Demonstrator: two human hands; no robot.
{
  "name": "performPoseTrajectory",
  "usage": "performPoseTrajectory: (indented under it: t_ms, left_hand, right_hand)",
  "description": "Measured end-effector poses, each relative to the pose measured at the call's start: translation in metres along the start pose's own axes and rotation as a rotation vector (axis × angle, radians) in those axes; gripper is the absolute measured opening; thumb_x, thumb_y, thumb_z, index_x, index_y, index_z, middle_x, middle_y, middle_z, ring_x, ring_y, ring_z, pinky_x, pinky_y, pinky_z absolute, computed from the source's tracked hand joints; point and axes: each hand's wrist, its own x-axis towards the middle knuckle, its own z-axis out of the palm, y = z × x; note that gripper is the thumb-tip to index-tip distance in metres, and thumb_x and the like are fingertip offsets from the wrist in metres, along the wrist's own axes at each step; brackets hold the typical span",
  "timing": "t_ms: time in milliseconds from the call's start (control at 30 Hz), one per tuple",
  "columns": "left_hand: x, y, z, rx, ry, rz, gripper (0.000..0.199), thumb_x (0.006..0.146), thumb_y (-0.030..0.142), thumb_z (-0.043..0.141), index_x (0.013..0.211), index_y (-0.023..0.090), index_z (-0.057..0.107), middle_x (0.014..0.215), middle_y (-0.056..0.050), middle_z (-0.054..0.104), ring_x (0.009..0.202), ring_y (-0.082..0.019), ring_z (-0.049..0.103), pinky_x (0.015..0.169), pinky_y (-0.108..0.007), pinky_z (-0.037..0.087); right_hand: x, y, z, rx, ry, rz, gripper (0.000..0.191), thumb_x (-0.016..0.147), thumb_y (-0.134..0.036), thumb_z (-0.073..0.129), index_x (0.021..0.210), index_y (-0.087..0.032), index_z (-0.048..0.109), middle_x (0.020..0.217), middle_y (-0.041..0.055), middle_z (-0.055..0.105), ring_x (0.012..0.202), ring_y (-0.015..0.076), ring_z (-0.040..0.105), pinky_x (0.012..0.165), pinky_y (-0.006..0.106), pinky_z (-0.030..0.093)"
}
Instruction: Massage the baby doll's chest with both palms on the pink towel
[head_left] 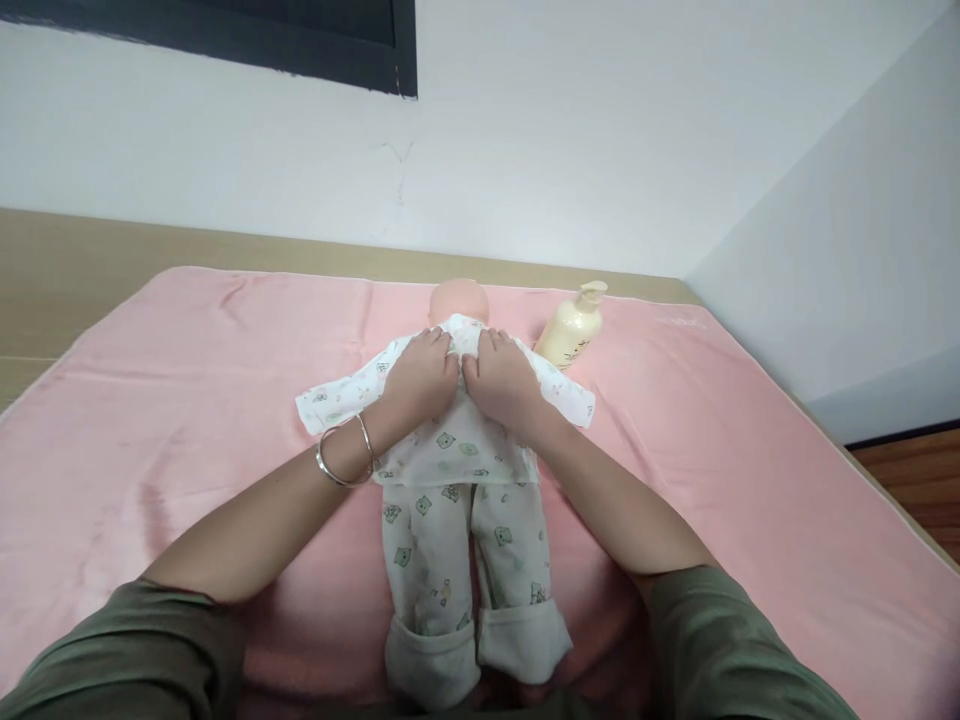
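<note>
A baby doll [459, 299] with a bald head lies stretched out on a pink mat, its feet end toward me. It wears a white printed top [465, 455] and matching trousers [431, 560] with turned-up cuffs. My left hand [424, 375] rests on the left side of the doll's upper body, fingers laid over the shoulder. On the other side my right hand [504, 378] lies the same way. Both thumbs point forward near the middle of the top, close together. Neither hand holds anything that shows. The doll's face is not visible.
A pale yellow pump bottle [571, 330] leans beside the doll's right-hand sleeve. The pink mat [750, 450] covers most of a wooden surface [90, 250]. A white wall [562, 150] rises behind, with a dark frame [300, 45] at upper left.
</note>
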Motion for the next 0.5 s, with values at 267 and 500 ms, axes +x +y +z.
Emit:
performPoseTrajectory:
  t_ms: [267,500]
  left_hand:
    - [0.003,-0.009,0.0,0.072,-0.038,-0.049,0.03,0.095,0.022,0.033,0.089,0.016,0.061,0.098,-0.018,0.068,0.1,-0.032,0.063,0.092,-0.047,0.05]
    - [-0.022,0.014,0.008,0.134,0.082,0.093,0.033,0.093,0.021,0.04,0.108,0.007,0.067,0.114,-0.024,0.066,0.123,-0.038,0.055,0.109,-0.056,0.041]
  right_hand:
    - [-0.014,-0.011,-0.003,0.017,-0.024,-0.054,0.055,0.1,-0.027,0.034,0.144,0.005,0.046,0.15,0.0273,0.051,0.145,0.0359,0.043,0.122,0.05,0.034]
    - [0.023,0.019,-0.002,0.126,-0.06,0.046,0.049,0.099,-0.034,0.037,0.131,-0.004,0.058,0.138,0.0211,0.063,0.133,0.0337,0.053,0.116,0.047,0.039]
